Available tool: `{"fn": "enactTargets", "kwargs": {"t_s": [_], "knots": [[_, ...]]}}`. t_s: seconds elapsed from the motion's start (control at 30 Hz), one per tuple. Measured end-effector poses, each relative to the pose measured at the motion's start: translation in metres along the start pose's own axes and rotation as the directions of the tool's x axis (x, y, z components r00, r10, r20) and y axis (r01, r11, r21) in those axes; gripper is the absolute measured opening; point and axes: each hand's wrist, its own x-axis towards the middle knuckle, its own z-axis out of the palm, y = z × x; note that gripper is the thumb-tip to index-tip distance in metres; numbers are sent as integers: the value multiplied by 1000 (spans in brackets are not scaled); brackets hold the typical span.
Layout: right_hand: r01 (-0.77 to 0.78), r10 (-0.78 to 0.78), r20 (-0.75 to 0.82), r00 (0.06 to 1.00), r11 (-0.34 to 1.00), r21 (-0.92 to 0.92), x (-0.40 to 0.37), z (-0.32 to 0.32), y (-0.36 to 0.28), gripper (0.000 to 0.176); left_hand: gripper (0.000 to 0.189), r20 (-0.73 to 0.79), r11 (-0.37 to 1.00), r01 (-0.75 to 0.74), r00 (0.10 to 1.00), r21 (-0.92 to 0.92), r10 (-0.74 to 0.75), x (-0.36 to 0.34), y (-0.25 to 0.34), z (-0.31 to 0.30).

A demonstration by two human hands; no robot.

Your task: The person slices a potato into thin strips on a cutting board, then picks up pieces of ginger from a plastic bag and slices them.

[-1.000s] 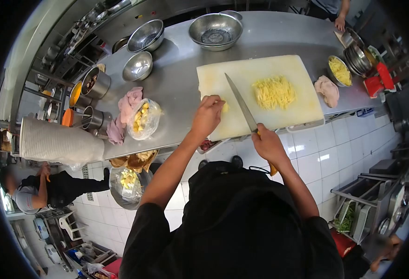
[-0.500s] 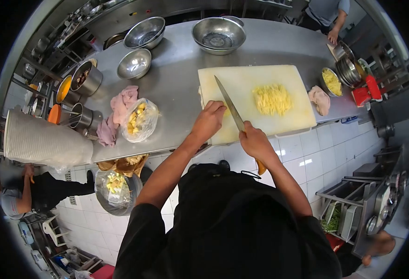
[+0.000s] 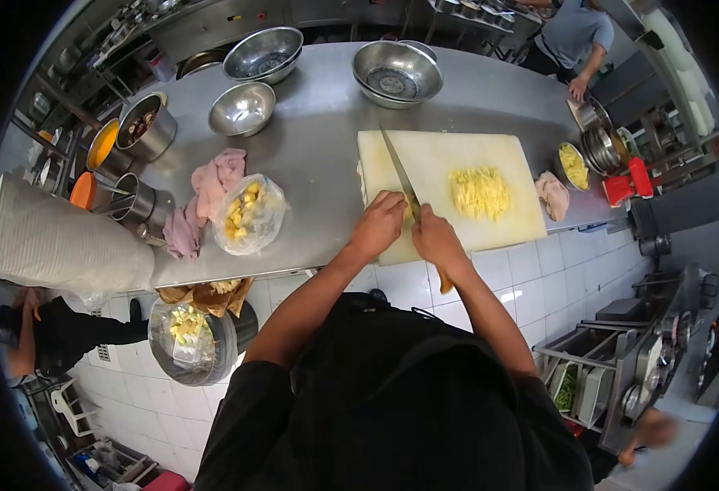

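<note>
Two hands at cutting board (image 3: 457,147) near edge | right hand (image 3: 435,237) grip wrapped on knife (image 3: 395,166) handle | left hand (image 3: 381,222) grip curled, pinning yellow piece (image 3: 410,210) beside blade | advice: tuck fingertips, slice thin and even

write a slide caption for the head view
Right hand holds a knife on a white cutting board, left hand beside it, yellow shreds piled nearby

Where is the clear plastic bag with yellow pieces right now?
In the head view, the bag lies on the steel counter, left of the cutting board and right beside the pink cloth.
</note>
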Motion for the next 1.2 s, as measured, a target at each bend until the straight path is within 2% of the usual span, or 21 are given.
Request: {"fn": "enactTargets", "kwargs": {"t_s": [0.17, 0.27, 0.37, 0.47, 0.57, 0.67, 0.77, 0.87, 0.97, 1.07, 1.2], "knots": [[-7, 7, 61, 998, 1000, 13, 3, -23, -12, 28, 19, -23, 998, 23, 999, -59, -24, -3, 0, 3], [-101, 98, 151, 984, 995, 14, -15, -35, -22, 28, 20, -50, 998, 18, 999, -52, -20, -3, 1, 3], [5, -5, -6, 1000, 999, -43, 0, 1, -5, 26, 14, -62, 999, 28, 998, -35, -30, -1, 3, 1], [137, -140, -58, 988, 989, -58, 22, 6, 8, 24, 15, -31, 999, 26, 999, -43, -27, -3, -2, 3], [-3, -1, 93, 996, 999, 43, 22, -13, -1, 22, 16, -58, 998, 7, 998, -69, -11, -2, -2, 4], [-226, 186, 265, 946, 965, 131, 0, -55, -41, 24, 17, -144, 998, -7, 990, -59, -2, 1, 5, -6], [-258, 217, 294, 931, 960, 111, -11, -61, -48, 24, 18, -128, 997, 27, 991, -72, -36, 6, 10, -16], [-134, 121, 186, 975, 989, 63, -9, -37, -22, 23, 20, -8, 1000, 0, 1000, -29, -1, 8, 0, -16], [-87, 83, 140, 987, 996, 22, -6, -23, -9, 19, 21, 61, 999, 9, 998, -38, -7, 6, -7, -12], [-69, 68, 88, 994, 997, 15, -5, -12, -14, 26, 20, 54, 999, -3, 999, -39, 5, 6, -6, -14], [-76, 73, 120, 990, 997, 24, 11, -17, -19, 27, 20, 52, 1000, -5, 999, -27, 7, 2, -7, -10]]}}
